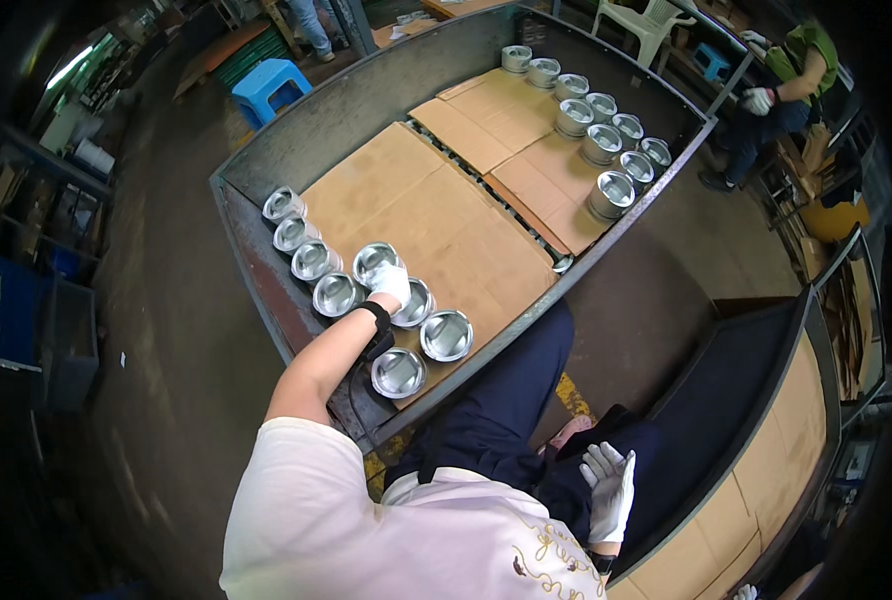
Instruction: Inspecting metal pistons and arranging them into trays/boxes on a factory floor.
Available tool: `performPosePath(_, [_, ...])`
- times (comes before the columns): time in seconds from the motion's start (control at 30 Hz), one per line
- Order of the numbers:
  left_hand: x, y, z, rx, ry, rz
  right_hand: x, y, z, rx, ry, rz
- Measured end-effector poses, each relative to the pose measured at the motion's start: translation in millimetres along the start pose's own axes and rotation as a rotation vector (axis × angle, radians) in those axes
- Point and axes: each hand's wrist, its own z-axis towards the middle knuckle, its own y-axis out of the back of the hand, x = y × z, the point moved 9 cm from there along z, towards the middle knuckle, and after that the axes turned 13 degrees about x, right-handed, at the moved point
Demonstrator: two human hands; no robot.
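My left hand (393, 284), in a white glove, reaches into a metal bin and closes on the near side of a silver piston (373, 258); its fingertips are partly hidden. More pistons stand upright around it: a row along the bin's left wall, including one piston (316, 260), and others nearer me, such as the piston (447, 335) and the corner piston (399, 372). Brown cardboard (416, 210) lies beneath them. My right hand (609, 487), also gloved, is held beside my body over my leg, palm up, fingers extended and nothing in it.
The bin's raised metal rim (556, 300) runs between my body and the pistons. Several pistons (603, 143) stand at its far right. A second cardboard-lined bin (756, 480) is on my right. A blue stool (269, 90) stands beyond, and a co-worker (801, 75) is at the upper right.
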Motion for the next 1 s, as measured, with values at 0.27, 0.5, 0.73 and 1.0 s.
performPosePath(0.27, [-97, 54, -113, -0.215, -0.584, -0.010, 0, -5, 6, 0.053, -0.020, -0.054])
performPosePath(0.5, [-126, -16, -108, 0.111, -0.736, -0.455, -1, -4, 6, 0.046, -0.028, -0.088])
performPosePath(0.73, [-132, -30, -110, 0.129, -0.753, -0.394, -7, 4, 1, 0.026, -0.035, -0.100])
performPosePath(1.0, [-130, -47, -117, 0.087, -0.774, -0.450, -11, 8, -6, 0.015, -0.052, -0.144])
